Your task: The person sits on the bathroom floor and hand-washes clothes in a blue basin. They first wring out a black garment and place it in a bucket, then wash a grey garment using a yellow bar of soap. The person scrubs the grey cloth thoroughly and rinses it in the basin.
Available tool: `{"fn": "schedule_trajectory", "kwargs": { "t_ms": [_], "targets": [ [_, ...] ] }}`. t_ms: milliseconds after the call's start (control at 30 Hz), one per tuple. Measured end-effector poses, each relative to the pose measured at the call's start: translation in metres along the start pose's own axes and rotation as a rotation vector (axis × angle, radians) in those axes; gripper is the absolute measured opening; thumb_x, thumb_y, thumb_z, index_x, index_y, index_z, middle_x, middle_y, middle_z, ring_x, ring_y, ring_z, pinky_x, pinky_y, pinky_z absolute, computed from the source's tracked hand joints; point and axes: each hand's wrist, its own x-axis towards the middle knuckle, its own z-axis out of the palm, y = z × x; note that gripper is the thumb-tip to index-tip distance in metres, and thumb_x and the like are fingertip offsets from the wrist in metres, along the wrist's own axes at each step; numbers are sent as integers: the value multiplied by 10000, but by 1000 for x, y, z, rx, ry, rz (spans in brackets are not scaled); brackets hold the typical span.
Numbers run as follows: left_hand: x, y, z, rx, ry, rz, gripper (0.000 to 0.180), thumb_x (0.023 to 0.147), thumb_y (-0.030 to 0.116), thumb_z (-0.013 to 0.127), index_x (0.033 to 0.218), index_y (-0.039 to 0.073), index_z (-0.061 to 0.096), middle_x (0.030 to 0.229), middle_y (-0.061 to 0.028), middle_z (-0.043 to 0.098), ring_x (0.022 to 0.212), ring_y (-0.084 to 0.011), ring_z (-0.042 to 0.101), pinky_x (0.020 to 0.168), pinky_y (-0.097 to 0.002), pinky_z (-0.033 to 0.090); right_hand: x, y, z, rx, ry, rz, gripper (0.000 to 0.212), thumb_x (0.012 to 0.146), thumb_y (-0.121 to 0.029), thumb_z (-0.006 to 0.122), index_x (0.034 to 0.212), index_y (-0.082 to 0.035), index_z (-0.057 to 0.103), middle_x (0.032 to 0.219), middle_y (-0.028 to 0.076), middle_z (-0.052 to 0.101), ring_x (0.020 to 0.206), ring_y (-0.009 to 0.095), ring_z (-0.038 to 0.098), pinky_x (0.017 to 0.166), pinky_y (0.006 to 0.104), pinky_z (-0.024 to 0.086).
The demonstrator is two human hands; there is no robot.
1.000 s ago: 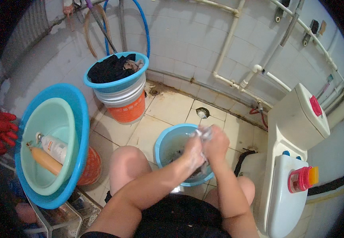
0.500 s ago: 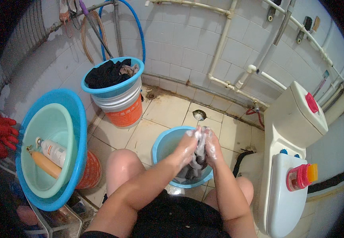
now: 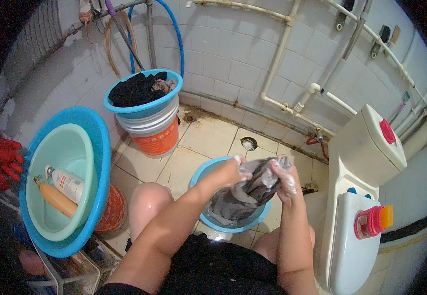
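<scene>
A wet, dark grey piece of cloth (image 3: 243, 197), soapy in places, is stretched between my two hands over a blue basin (image 3: 205, 173) on the floor. My left hand (image 3: 233, 172) grips its upper left edge, fingers closed, with suds on the knuckles. Lather also covers my right hand (image 3: 284, 180), which pinches the bunched upper right part of the cloth. The lower part of the cloth hangs down into the basin and hides most of the inside. What kind of garment it is, I cannot tell.
At left, a pale green basin (image 3: 89, 162) holding two bottles sits in a larger blue basin (image 3: 106, 147). Behind stands a white bucket (image 3: 149, 123) topped by a basin of dark clothes (image 3: 137, 91). A toilet (image 3: 353, 241) with a pink-lidded jar (image 3: 368, 222) is at right; a floor drain (image 3: 248, 143) lies beyond.
My hands, close together before with the cloth bunched between them, have moved apart. The cloth is now spread out, and my right hand has shifted to the right.
</scene>
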Motion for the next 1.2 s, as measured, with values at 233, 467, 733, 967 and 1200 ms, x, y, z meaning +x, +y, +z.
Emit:
{"fn": "schedule_trajectory", "kwargs": {
  "t_ms": [233,467,733,967,1200],
  "targets": [
    [19,-39,8,-495,-28,-7,478,759,266,667,1111,-8,494,885,-94,622,860,-222,585,809,-332,440,-1,-22,-29,267,-60,-45,232,777,-46,621,964,-81,490,818,34,562,720,179,571,655,311,486],
    [2,5,-1,-1313,-14,44,320,880,222,507,1112,2,487,1017,-88,572,925,-211,564,850,-346,445,9,-3,-24,-330,286,-157,153,788,-94,636,910,-35,565,778,7,573,705,107,527,647,254,429],
    [20,-33,33,-1183,12,-276,261,891,319,486,1044,117,546,816,-12,548,653,-81,495,555,-257,441,-47,51,66,-1219,-165,-796,161,632,-92,626,786,-106,584,793,115,604,768,325,590,724,408,473],
    [-19,30,64,-1454,101,-445,362,928,408,394,996,77,525,874,-30,566,777,-145,543,668,-308,463,6,37,34,-1368,314,-503,166,713,-213,617,701,-69,535,691,152,579,687,357,578,594,449,443],
    [-17,40,21,-417,-288,146,472,771,390,666,1011,-5,573,889,-66,615,778,-119,533,702,-295,458,8,12,3,-713,213,-309,176,785,-162,632,705,-42,530,601,22,508,565,121,440,514,295,382]
  ]
}}
